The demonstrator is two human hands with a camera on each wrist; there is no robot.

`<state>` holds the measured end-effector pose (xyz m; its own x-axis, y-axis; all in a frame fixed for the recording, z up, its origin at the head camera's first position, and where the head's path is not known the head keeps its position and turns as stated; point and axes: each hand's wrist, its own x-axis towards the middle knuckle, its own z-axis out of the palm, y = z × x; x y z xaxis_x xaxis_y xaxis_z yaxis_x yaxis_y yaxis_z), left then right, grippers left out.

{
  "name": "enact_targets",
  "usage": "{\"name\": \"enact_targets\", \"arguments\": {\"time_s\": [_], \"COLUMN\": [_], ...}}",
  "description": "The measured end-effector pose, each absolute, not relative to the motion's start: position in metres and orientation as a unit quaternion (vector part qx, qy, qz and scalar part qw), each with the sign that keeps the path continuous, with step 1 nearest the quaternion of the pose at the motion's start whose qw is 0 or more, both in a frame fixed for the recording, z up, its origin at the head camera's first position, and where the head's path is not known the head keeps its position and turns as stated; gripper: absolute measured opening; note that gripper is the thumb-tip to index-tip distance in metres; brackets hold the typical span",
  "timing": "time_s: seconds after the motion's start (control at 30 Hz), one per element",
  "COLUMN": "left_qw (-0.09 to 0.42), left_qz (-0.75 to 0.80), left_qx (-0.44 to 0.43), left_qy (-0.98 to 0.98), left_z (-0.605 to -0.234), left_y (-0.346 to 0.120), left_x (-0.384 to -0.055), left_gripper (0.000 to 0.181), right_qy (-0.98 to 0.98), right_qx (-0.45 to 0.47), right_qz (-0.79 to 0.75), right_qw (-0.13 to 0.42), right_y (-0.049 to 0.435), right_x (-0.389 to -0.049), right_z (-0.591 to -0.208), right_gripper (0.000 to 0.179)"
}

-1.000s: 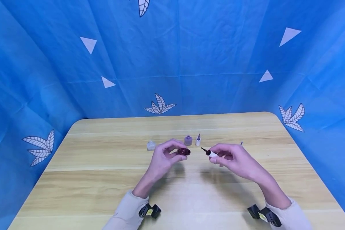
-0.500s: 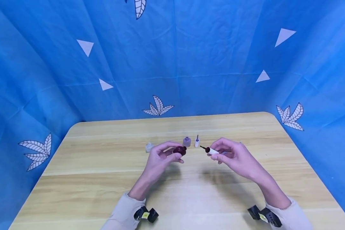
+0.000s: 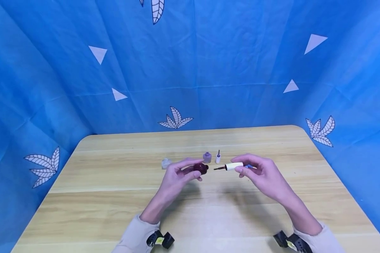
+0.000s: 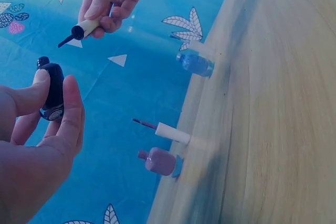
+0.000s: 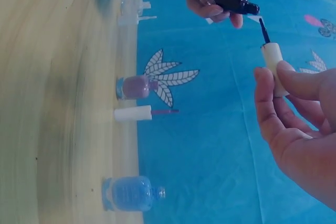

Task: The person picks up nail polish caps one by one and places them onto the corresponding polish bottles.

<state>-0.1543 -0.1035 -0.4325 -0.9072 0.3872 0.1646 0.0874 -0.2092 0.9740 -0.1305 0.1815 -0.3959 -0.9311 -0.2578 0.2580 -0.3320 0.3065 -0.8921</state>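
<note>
Left grip (image 3: 175, 178) pinches one dark-red bottle (image 3: 200, 168), right grip (image 3: 266, 175) one white brush cap (image 3: 234, 166), near three other bottles (image 5: 131, 193).

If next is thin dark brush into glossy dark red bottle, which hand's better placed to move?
Probably the right hand: it pinches the white cylindrical cap, and the brush on it points toward the neck of the red bottle. The left hand grips that bottle and could hold steady.
</note>
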Motion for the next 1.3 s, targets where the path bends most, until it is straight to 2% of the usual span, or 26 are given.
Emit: {"name": "enact_targets", "arguments": {"time_s": [0.43, 1.3], "left_qw": [0.097, 0.121], "left_qz": [0.769, 0.769], "left_qx": [0.161, 0.13], "left_qy": [0.61, 0.614], "left_z": [-0.4334, -0.4258], "left_y": [-0.102, -0.0994], "left_x": [-0.1506, -0.149], "left_gripper": [0.03, 0.033], "right_qy": [-0.772, -0.77], "right_qx": [0.193, 0.197], "right_qz": [0.601, 0.602], "right_qw": [0.074, 0.069], "right_y": [0.1773, 0.1763], "right_x": [-0.1287, -0.1277], "right_z": [-0.39, -0.389], "right_gripper": [0.02, 0.021]}}
